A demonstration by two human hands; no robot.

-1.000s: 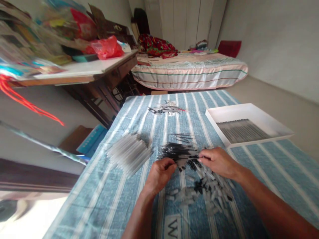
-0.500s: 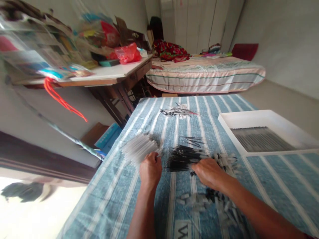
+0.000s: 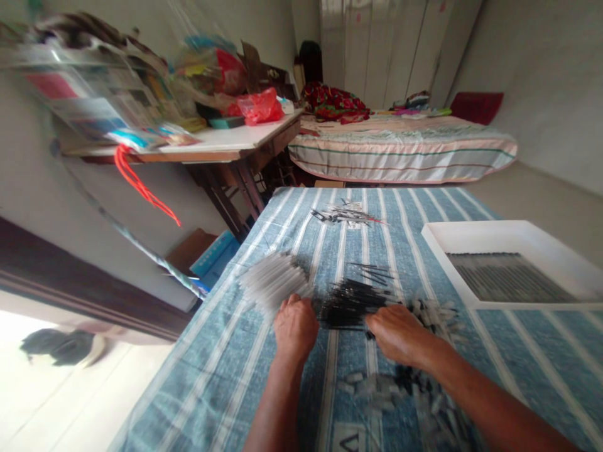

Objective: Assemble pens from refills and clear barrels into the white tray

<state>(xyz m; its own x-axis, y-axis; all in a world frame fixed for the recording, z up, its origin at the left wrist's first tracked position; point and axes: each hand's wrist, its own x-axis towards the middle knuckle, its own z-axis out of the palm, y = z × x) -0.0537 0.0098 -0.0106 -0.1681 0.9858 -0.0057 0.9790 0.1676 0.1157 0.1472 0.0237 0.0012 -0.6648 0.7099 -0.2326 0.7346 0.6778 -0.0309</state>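
Tubes (image 3: 273, 282), pale and stacked side by side, lie on the striped cloth of the counter (image 3: 226, 370), against the fingertips of the left hand (image 3: 296, 323). Its fingers are bent inward at the near right edge of the stack; whether they are clamped on a tube, I cannot tell. The right hand (image 3: 396, 333), well apart from the left, has its fingers curled at the near right edge of a heap of black rods (image 3: 351, 306); its grip is hidden too. That heap sits between the two hands, with a few loose rods just beyond it. Pale caps (image 3: 436, 317) lie right of the right hand, and more pale and black bits (image 3: 377, 389), blurred, are strewn nearer the body. Farther right stands a white tray (image 3: 490, 232) holding a row of sticks (image 3: 509, 279). Toward the far edge lie scattered scraps (image 3: 346, 215), and past that edge is a bed (image 3: 400, 144).
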